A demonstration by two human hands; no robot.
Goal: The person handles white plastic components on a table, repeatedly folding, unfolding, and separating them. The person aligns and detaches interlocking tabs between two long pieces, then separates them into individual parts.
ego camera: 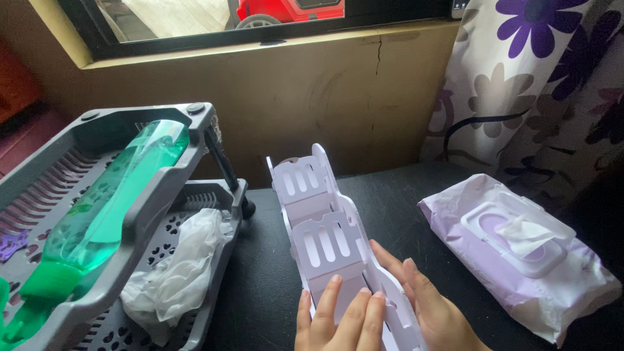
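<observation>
Pale lilac slotted plastic organiser point(325, 227) lay lengthwise on the dark bench point(260, 286). Left hand point(338, 322) pressed flat on its near panel, right hand point(422, 305) braced its side edge. Looked light, stiff, thin-walled; solid edges seemed the safest grip.

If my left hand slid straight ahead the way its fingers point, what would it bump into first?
Probably the slotted panel of the pale purple plastic rack. The left hand already lies on the rack, fingers pointing up along it; that raised panel is next, though depth is unclear.
</observation>
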